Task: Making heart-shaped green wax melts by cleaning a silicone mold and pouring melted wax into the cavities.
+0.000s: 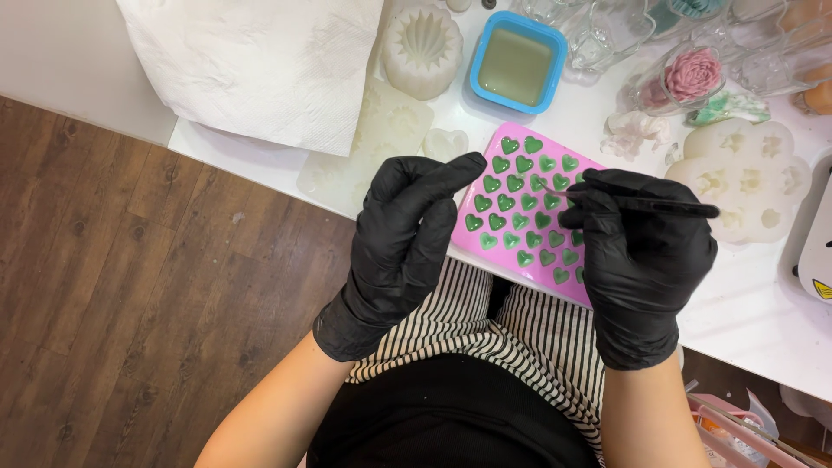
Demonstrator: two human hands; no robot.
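A pink silicone mold (505, 252) with several heart-shaped cavities filled with green material lies on the white table's near edge. My left hand (403, 238), in a black glove, steadies the mold's left edge with its index finger stretched toward the top rows. My right hand (637, 260), also gloved in black, pinches a thin dark tool (646, 204) whose tip points at the hearts near the mold's upper middle.
A blue square mold (517, 62) with pale liquid, a white round ridged mold (422, 50), white flower molds (745, 173), a pink rose in a clear cup (691, 76) and paper towel (260, 65) lie on the white table (754, 321). Wood floor is at left.
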